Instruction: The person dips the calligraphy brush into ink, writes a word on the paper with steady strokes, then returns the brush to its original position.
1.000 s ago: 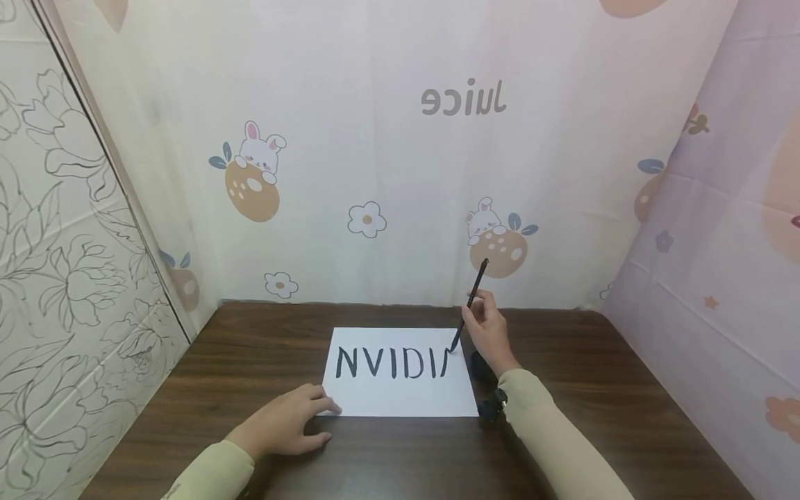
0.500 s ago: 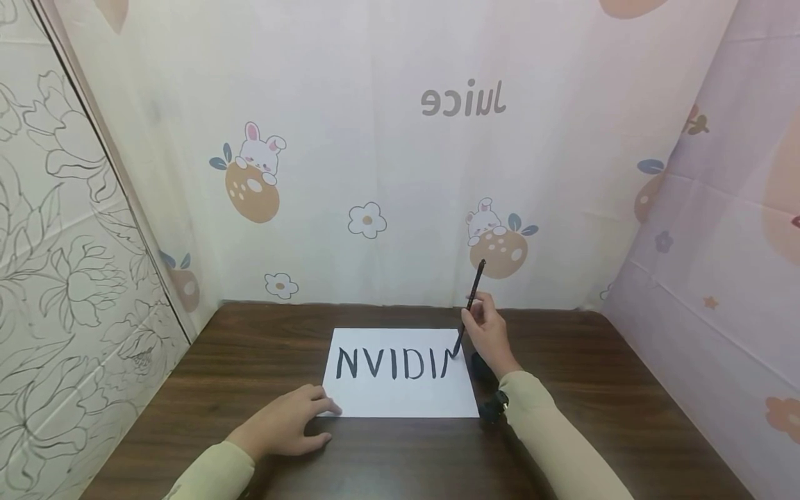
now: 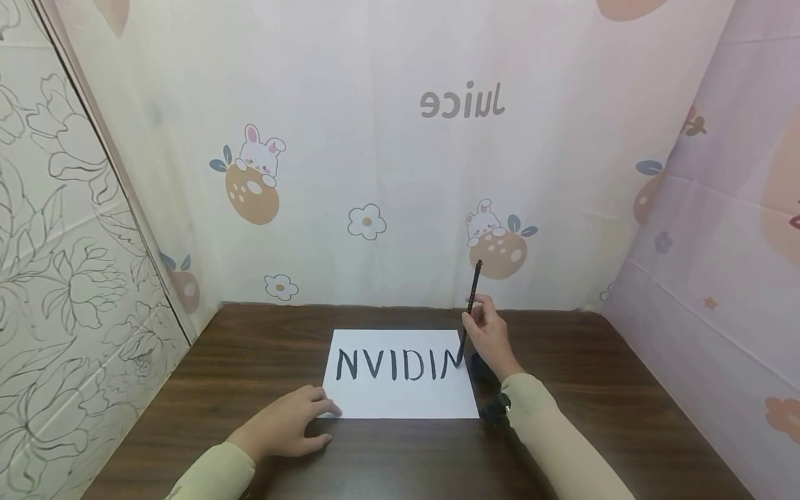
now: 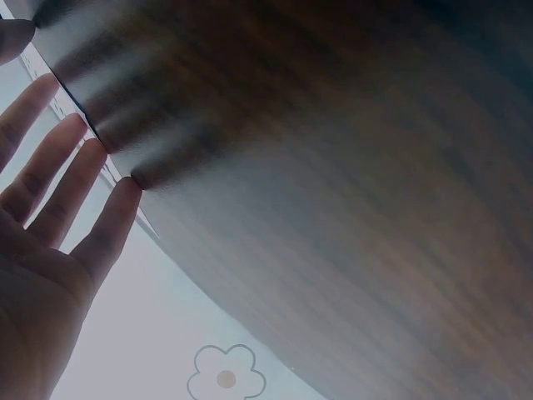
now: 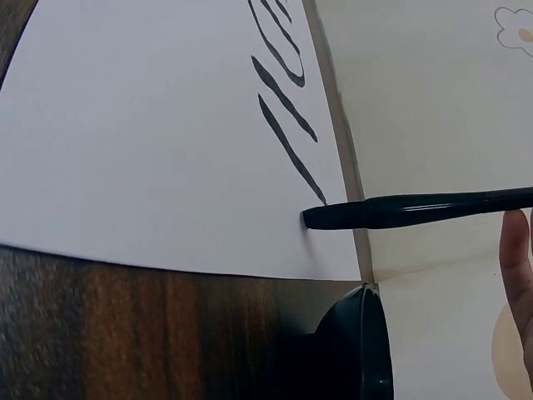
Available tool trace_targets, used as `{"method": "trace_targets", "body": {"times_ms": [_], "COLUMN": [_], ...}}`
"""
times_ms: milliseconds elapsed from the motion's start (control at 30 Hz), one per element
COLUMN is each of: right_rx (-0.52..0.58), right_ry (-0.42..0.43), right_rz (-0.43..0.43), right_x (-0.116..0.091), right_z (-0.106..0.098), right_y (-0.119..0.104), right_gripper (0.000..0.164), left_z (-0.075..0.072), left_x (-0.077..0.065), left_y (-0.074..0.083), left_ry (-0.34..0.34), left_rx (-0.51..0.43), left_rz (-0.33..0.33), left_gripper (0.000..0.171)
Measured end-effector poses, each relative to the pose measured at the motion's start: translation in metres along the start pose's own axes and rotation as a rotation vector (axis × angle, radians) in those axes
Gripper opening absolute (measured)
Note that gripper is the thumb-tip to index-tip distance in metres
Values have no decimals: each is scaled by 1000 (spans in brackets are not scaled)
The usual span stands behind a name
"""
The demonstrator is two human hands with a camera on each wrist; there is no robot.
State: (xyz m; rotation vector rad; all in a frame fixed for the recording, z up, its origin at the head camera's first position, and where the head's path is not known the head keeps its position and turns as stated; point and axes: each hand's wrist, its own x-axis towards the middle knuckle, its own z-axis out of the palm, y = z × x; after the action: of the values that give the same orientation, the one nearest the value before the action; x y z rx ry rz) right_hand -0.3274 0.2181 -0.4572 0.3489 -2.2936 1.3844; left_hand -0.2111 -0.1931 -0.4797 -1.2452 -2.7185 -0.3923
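A white sheet of paper lies on the table, bearing dark brushed letters that read NVIDI plus two slanting strokes. My right hand pinches a slim black writing brush, held tilted with its top end up. The brush's tip touches the sheet near its right edge in the right wrist view. At the paper's lower left corner rests my left hand, fingers extended, fingertips on the sheet and thumb on the wood. Spread fingers show in the left wrist view.
A small black dish stands beside the paper's right edge, partly hidden by my right hand in the head view. The brown wooden table ends at a printed curtain behind. More patterned cloth hangs on both sides.
The brush tip has moved down and slightly right, drawing a second slanting stroke from the top of the last one. My left hand stays in place on the paper.
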Motion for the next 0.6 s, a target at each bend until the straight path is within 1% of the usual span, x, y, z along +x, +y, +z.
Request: {"method": "trace_targets", "body": {"times_ms": [367,600], "right_rx": [-8,-3], "right_ry": [-20,-21], "right_rz": [-10,-14], "right_x": [-2,-2], "right_z": [-2,-4], "right_y": [1,1], "right_gripper": [33,31], "left_z": [-1,-2], "left_x": [1,1], "left_y": [1,2], "left_ry": [12,10], "left_rx": [4,14], "left_rz": [8,15], "left_gripper": [31,31]}}
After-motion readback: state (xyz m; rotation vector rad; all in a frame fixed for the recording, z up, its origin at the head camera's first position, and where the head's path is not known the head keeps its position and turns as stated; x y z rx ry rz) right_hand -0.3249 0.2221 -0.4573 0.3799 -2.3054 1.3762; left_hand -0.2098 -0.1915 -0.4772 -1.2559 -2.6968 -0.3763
